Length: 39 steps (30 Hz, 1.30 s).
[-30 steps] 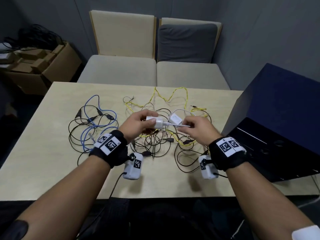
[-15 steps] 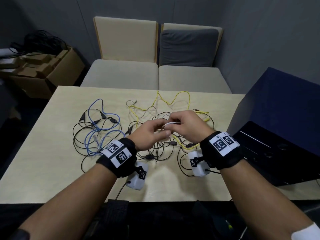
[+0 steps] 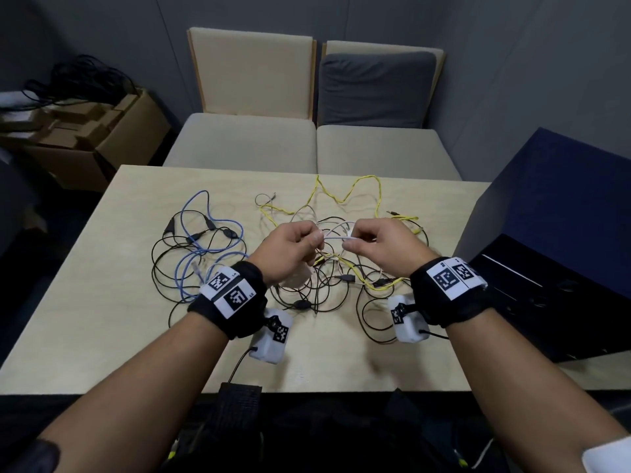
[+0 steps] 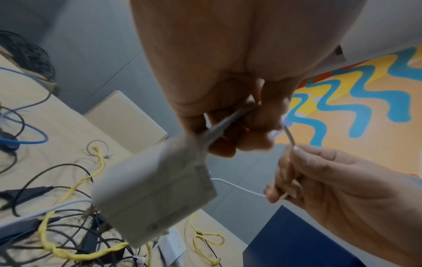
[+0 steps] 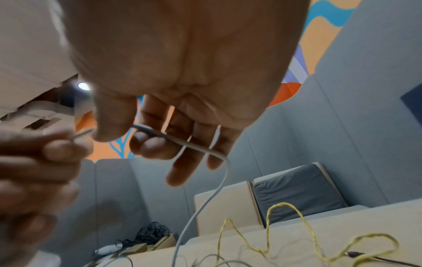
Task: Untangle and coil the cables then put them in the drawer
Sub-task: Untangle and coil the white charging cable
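Both hands hover over a tangle of black cables (image 3: 317, 285) and a yellow cable (image 3: 345, 196) on the table (image 3: 102, 302). My left hand (image 3: 293, 244) grips a thin white cable (image 3: 336, 236) just above its white charger block (image 4: 155, 195), which hangs below the fist. My right hand (image 3: 375, 240) pinches the same white cable (image 5: 200, 150) between thumb and fingers a short way along. The cable runs down from there to the pile. A blue cable (image 3: 205, 247) lies with more black cable to the left.
A dark blue drawer cabinet (image 3: 553, 240) stands at the table's right edge. Two cushioned chairs (image 3: 307, 145) sit behind the table. A cardboard box (image 3: 92, 131) with black cables is on the floor at far left.
The hands came together and parted again a little. The charger block, held level between them a second ago, now hangs under my left fist while the right hand slides along the white cable.
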Each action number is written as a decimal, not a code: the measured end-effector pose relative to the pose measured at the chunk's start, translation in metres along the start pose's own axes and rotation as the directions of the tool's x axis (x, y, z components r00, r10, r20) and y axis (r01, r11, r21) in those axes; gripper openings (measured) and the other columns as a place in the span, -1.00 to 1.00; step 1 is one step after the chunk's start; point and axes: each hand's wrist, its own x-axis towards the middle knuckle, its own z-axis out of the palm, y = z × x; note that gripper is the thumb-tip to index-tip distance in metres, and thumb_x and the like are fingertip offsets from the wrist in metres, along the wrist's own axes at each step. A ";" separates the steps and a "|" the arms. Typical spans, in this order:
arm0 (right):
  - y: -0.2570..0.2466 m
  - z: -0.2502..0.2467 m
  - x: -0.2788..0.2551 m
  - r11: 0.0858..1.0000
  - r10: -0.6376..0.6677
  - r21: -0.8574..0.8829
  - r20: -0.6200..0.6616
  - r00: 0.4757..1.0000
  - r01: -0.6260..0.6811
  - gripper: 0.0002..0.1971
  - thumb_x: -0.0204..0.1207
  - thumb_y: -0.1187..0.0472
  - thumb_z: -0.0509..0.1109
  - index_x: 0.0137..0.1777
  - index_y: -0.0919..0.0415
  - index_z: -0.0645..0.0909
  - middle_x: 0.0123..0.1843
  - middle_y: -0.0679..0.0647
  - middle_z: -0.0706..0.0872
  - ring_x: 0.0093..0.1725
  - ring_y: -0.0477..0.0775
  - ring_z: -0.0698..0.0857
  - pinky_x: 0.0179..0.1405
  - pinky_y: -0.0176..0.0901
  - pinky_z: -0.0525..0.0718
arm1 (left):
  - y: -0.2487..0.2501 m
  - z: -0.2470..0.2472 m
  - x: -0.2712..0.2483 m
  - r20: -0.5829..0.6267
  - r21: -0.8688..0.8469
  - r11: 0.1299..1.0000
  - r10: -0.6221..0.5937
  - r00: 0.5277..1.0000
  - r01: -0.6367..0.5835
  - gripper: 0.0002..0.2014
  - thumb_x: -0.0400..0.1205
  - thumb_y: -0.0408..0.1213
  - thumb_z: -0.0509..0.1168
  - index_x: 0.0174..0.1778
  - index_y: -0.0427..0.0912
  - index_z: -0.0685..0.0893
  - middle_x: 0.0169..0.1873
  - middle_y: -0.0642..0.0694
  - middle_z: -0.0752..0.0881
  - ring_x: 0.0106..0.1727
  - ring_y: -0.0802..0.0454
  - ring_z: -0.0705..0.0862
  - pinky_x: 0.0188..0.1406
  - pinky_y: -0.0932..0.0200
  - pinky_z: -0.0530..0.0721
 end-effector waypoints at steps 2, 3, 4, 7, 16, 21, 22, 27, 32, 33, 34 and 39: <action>-0.004 -0.003 0.002 1.000 -0.013 0.014 -0.047 0.999 0.014 -0.68 0.50 -0.06 0.45 -0.36 0.10 0.54 -0.47 0.01 0.53 -0.40 -0.02 0.47 -0.34 -0.09 0.47 | -0.001 -0.001 0.002 0.038 -0.059 0.998 -0.011 0.999 0.014 -0.74 0.76 -0.34 0.11 -0.25 -0.24 0.55 -0.60 -0.01 0.52 -0.42 -0.03 0.53 -0.47 0.28 0.44; -0.008 -0.005 0.003 0.999 -0.025 0.038 -0.082 0.996 0.028 -0.69 0.50 -0.04 0.46 -0.37 0.10 0.54 -0.49 -0.04 0.48 -0.43 -0.09 0.42 -0.37 -0.14 0.42 | -0.001 -0.001 0.003 0.057 -0.079 0.996 -0.026 0.998 0.031 -0.76 0.74 -0.28 0.12 -0.21 -0.22 0.57 -0.59 -0.02 0.55 -0.38 -0.08 0.53 -0.44 0.20 0.42; -0.012 -0.007 0.005 0.997 -0.041 0.062 -0.119 0.992 0.049 -0.71 0.50 0.00 0.48 -0.37 0.09 0.55 -0.50 -0.07 0.45 -0.44 -0.13 0.39 -0.39 -0.21 0.37 | -0.001 0.000 0.003 0.078 -0.102 0.994 -0.038 0.996 0.046 -0.76 0.71 -0.18 0.13 -0.17 -0.20 0.60 -0.57 -0.05 0.57 -0.37 -0.10 0.53 -0.43 0.15 0.39; -0.024 -0.012 0.012 0.989 -0.087 0.103 -0.179 0.980 0.107 -0.76 0.48 0.08 0.51 -0.33 0.15 0.60 -0.49 -0.07 0.45 -0.44 -0.15 0.39 -0.42 -0.34 0.34 | 0.002 0.005 0.004 0.121 -0.132 0.991 -0.001 0.993 0.017 -0.71 0.64 -0.08 0.10 -0.12 -0.20 0.62 -0.51 -0.09 0.63 -0.39 -0.09 0.57 -0.41 0.11 0.40; -0.002 -0.012 0.017 0.988 -0.019 0.148 -0.101 0.995 0.034 -0.75 0.55 0.06 0.44 -0.32 0.13 0.59 -0.38 -0.03 0.54 -0.33 -0.08 0.47 -0.27 -0.16 0.43 | 0.021 0.005 -0.003 0.089 -0.469 0.883 0.013 0.996 0.030 -0.70 0.76 -0.31 -0.01 0.01 -0.30 0.63 -0.68 0.06 0.25 -0.58 0.13 0.12 -0.45 0.12 0.03; 0.015 -0.010 0.012 0.991 0.046 0.131 -0.063 0.997 -0.038 -0.77 0.59 0.08 0.39 -0.27 0.12 0.59 -0.34 -0.18 0.60 -0.29 -0.30 0.52 -0.28 -0.50 0.41 | 0.016 0.000 -0.005 0.046 -0.603 0.797 -0.014 0.999 0.039 -0.72 0.76 -0.33 -0.06 -0.11 -0.29 0.53 -0.66 0.02 0.36 -0.63 0.14 0.22 -0.51 0.21 0.17; 0.018 -0.010 0.012 0.990 0.045 0.135 -0.065 0.997 -0.036 -0.78 0.60 0.09 0.38 -0.27 0.12 0.58 -0.33 -0.17 0.60 -0.30 -0.32 0.53 -0.29 -0.51 0.41 | 0.016 -0.001 -0.005 0.045 -0.643 0.765 -0.018 0.999 0.043 -0.74 0.74 -0.33 -0.04 -0.14 -0.27 0.51 -0.64 0.01 0.39 -0.63 0.15 0.24 -0.50 0.21 0.17; 0.027 -0.006 0.007 0.982 0.078 0.175 -0.054 0.995 -0.068 -0.74 0.61 0.12 0.37 -0.32 0.11 0.56 -0.38 -0.03 0.54 -0.38 -0.17 0.47 -0.42 -0.47 0.38 | 0.025 -0.010 -0.003 0.023 -0.784 0.619 -0.040 0.999 0.043 -0.73 0.68 -0.16 0.00 -0.23 -0.22 0.45 -0.74 0.06 0.31 -0.68 0.17 0.20 -0.55 0.23 0.13; 0.029 -0.004 0.007 0.854 0.123 0.521 -0.181 0.976 -0.011 -0.69 0.47 0.05 0.43 -0.31 0.31 0.58 -0.48 0.08 0.61 -0.40 0.03 0.57 -0.10 0.05 0.62 | 0.026 -0.010 -0.006 -0.069 -0.809 0.585 -0.013 0.998 -0.049 -0.75 0.67 -0.23 0.01 0.00 -0.27 0.55 -0.63 0.02 0.53 -0.61 0.14 0.35 -0.45 0.25 0.40; 0.030 -0.005 0.007 0.802 0.145 0.597 -0.206 0.968 0.007 -0.70 0.43 0.06 0.43 -0.30 0.32 0.59 -0.55 0.02 0.53 -0.49 -0.01 0.52 -0.20 0.07 0.62 | 0.027 -0.011 -0.006 -0.074 -0.815 0.577 -0.009 0.997 -0.056 -0.74 0.65 -0.22 0.04 0.06 -0.27 0.57 -0.57 0.03 0.59 -0.59 0.16 0.37 -0.41 0.26 0.45; 0.031 -0.005 0.007 0.764 0.157 0.645 -0.207 0.966 0.014 -0.75 0.42 0.09 0.41 -0.29 0.31 0.60 -0.57 -0.04 0.47 -0.56 -0.05 0.45 -0.34 0.00 0.58 | 0.027 -0.012 -0.005 -0.081 -0.820 0.568 -0.006 0.997 -0.063 -0.72 0.64 -0.22 0.06 0.10 -0.26 0.57 -0.51 0.04 0.64 -0.58 0.18 0.40 -0.39 0.28 0.47; 0.033 0.005 -0.001 0.801 0.098 0.592 0.022 0.995 -0.092 -0.79 0.65 0.30 0.30 -0.24 0.24 0.62 -0.51 0.01 0.52 -0.58 0.02 0.46 -0.44 -0.14 0.49 | 0.033 -0.013 -0.001 -0.127 -0.850 0.515 -0.008 0.992 -0.105 -0.73 0.75 -0.36 -0.03 0.18 -0.25 0.57 -0.18 -0.05 0.80 -0.30 0.14 0.72 -0.22 0.32 0.69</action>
